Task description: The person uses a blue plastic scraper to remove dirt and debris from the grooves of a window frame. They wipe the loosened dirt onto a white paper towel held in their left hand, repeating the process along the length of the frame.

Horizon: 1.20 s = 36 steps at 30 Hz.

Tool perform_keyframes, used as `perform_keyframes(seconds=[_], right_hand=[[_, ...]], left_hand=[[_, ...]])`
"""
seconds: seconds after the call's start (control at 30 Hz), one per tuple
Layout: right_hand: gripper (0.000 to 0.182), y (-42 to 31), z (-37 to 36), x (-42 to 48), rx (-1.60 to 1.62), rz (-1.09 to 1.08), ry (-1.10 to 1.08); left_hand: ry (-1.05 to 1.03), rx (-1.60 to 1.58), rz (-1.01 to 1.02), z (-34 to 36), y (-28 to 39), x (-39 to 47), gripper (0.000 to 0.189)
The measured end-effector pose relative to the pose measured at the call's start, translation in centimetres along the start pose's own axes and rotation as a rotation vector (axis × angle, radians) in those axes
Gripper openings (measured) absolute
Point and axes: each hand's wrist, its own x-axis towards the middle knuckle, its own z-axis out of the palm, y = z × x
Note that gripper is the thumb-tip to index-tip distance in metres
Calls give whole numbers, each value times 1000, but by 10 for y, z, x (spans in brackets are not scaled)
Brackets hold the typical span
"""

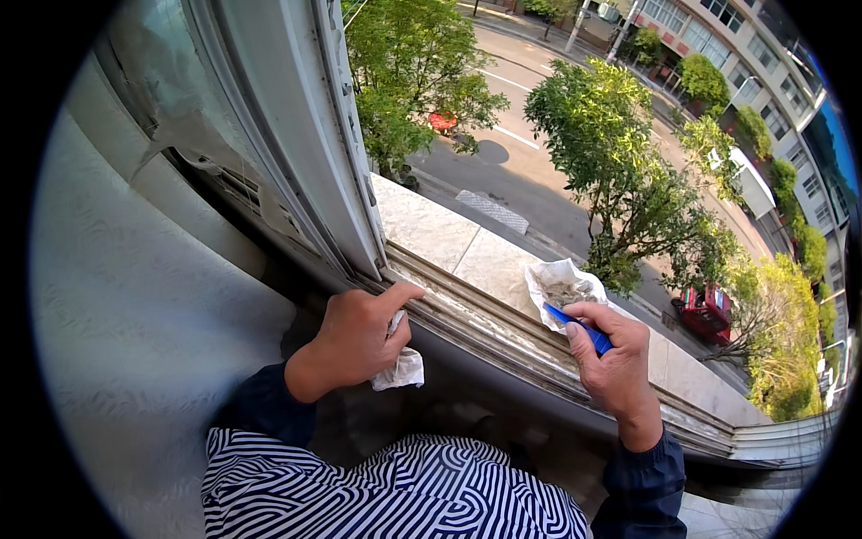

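My left hand [363, 333] is closed around a crumpled white tissue [403, 369], with its index finger stretched out over the dusty window track [471, 323]. Between the thumb and fingers of my right hand [613, 357] is a blue plastic tool [580, 329], whose exact kind I cannot tell. The tool's tip lies at a spread white tissue [564, 286] holding grey-brown dirt. That tissue rests on the pale tiled outer ledge [438, 226], beside the track. Whitish debris lies along the track's grooves.
A sliding window frame [289, 128] stands at the left end of the track, with torn film on its glass. A light curtain [155, 323] hangs at far left. Beyond the ledge is a drop to a street [518, 108] with trees [592, 135] and vehicles.
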Motion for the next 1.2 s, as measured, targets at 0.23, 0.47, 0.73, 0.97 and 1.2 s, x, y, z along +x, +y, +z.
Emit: perform_keyframes(seconds=[0.23, 0.47, 0.73, 0.97, 1.2], right_hand=[[12, -15, 51, 5, -128, -9, -217], [9, -34, 90, 16, -206, -108, -135], [10, -44, 114, 31, -226, -119, -148], [11, -47, 119, 38, -119, -63, -141], [15, -33, 89, 23, 104, 14, -56]], left_hand=[[-69, 112, 25, 1, -8, 1, 24], [-53, 85, 6, 5, -14, 0, 22], [-60, 67, -68, 10, -14, -5, 25], [-73, -20, -98, 5, -15, -7, 25], [-82, -111, 10, 4, 4, 7, 29]])
